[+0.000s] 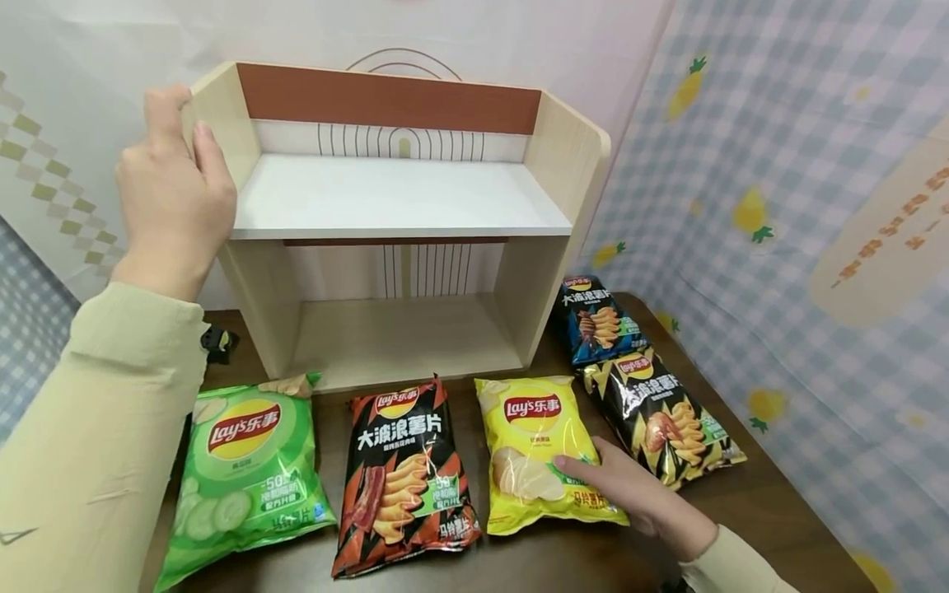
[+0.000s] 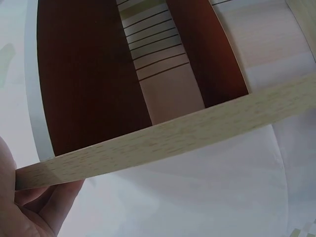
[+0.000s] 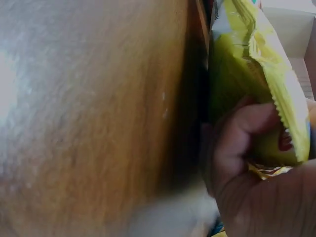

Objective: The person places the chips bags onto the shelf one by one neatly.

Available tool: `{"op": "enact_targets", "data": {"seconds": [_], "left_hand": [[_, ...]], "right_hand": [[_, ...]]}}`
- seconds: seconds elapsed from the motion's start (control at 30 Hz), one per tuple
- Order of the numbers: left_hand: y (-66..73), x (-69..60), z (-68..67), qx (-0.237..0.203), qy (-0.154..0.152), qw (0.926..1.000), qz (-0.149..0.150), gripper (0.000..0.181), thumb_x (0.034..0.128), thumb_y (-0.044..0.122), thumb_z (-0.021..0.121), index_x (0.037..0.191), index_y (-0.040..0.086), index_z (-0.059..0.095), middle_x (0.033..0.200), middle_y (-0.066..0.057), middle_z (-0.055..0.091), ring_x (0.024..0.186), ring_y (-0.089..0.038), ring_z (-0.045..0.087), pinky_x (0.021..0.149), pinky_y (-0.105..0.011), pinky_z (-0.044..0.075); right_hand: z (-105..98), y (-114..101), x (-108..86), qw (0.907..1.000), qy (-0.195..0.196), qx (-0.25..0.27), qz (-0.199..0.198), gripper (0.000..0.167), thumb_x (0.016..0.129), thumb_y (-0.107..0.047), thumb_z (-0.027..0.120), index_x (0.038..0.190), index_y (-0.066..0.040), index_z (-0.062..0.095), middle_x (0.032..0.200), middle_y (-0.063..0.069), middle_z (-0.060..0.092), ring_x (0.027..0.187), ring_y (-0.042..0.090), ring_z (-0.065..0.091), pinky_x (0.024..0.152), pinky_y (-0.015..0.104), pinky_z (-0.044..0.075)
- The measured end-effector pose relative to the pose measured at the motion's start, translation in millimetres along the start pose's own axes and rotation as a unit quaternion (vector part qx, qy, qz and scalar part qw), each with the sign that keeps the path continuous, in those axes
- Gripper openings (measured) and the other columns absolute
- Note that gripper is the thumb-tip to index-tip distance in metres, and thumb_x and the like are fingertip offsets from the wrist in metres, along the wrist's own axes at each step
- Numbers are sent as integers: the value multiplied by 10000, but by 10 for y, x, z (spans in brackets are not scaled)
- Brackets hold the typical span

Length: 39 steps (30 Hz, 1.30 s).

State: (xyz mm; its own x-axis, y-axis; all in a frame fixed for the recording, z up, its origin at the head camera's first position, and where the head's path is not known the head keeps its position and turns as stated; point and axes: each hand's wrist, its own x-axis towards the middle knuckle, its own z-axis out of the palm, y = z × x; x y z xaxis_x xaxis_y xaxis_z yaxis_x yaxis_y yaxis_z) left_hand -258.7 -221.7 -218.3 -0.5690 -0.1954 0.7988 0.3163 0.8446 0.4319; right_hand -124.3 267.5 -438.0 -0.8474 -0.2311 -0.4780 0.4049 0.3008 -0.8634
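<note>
My left hand (image 1: 174,189) grips the upper left side panel of a two-tier wooden shelf (image 1: 404,198). In the left wrist view, fingers (image 2: 61,207) pass beneath the panel's edge (image 2: 163,136). My right hand (image 1: 633,486) holds a yellow bag of potato chips (image 1: 530,420) by its right side, thumb on the front. The right wrist view shows curled fingers (image 3: 237,136) against the underside of the yellow bag (image 3: 232,74). Left of it lie a red-and-black chip bag (image 1: 404,478) and a green chip bag (image 1: 248,469), both face up.
A black-and-gold chip bag (image 1: 663,420) and a blue chip bag (image 1: 596,321) lie right of the shelf on the dark wooden table (image 1: 771,502). A small black object (image 1: 218,342) sits left of the shelf. Patterned curtains (image 1: 786,181) hang behind and to the right.
</note>
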Motion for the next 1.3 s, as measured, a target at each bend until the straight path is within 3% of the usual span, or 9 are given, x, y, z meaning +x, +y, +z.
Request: {"op": "enact_targets", "data": {"seconds": [0.17, 0.37, 0.67, 0.83, 1.0, 1.17, 1.3], "left_hand": [[32, -2, -21, 32, -108, 9998, -146, 384, 1011, 357, 305, 1320, 142, 381, 804, -310, 560, 745, -548, 531, 572, -503, 310], [71, -14, -39, 7, -126, 9999, -99, 388, 1010, 366, 313, 1322, 147, 387, 839, -328, 577, 754, -551, 535, 598, -539, 328], [109, 2, -106, 68, -1, 9999, -135, 409, 1002, 363, 309, 1332, 142, 408, 826, -317, 562, 745, -537, 531, 562, -496, 289], [150, -8, -91, 92, -212, 9994, -269, 411, 1004, 361, 305, 1343, 146, 390, 826, -302, 559, 755, -515, 530, 575, -481, 294], [164, -44, -76, 36, -267, 9994, -195, 389, 1007, 367, 313, 1319, 144, 382, 868, -329, 586, 773, -556, 535, 588, -529, 301], [194, -17, -77, -13, -96, 9999, -28, 384, 1006, 353, 321, 1303, 123, 401, 843, -331, 581, 752, -566, 522, 583, -547, 291], [217, 14, -77, 23, -99, 9999, -81, 395, 1004, 357, 310, 1314, 129, 398, 838, -334, 573, 764, -565, 519, 597, -554, 294]], "right_hand": [[10, 9, -65, 9997, 44, -70, -250, 775, 909, -408, 660, 1424, -18, 232, 1124, 182, 592, 936, 303, 650, 759, 419, 540], [59, -57, -122, 9922, 574, -874, -685, 739, 868, -395, 716, 1400, -63, 325, 1075, 147, 593, 878, 259, 644, 715, 388, 539], [102, -327, -68, 9676, 1030, -1754, -1499, 714, 848, -394, 740, 1379, -88, 374, 980, 114, 601, 784, 227, 626, 652, 360, 538], [76, -434, -17, 9514, 1294, -2177, -1754, 744, 833, -451, 737, 1384, -105, 374, 987, 95, 585, 781, 213, 606, 642, 354, 533], [84, -492, 21, 9334, 1483, -2581, -2004, 750, 832, -479, 725, 1377, -89, 387, 979, 83, 568, 760, 200, 578, 623, 346, 520], [114, -604, 68, 9245, 1527, -2710, -2202, 726, 837, -466, 726, 1363, -80, 408, 980, 84, 563, 748, 203, 564, 615, 355, 510], [135, -711, 118, 9223, 1543, -2797, -2174, 726, 830, -477, 728, 1356, -87, 415, 962, 82, 568, 730, 203, 567, 599, 354, 506]]}}
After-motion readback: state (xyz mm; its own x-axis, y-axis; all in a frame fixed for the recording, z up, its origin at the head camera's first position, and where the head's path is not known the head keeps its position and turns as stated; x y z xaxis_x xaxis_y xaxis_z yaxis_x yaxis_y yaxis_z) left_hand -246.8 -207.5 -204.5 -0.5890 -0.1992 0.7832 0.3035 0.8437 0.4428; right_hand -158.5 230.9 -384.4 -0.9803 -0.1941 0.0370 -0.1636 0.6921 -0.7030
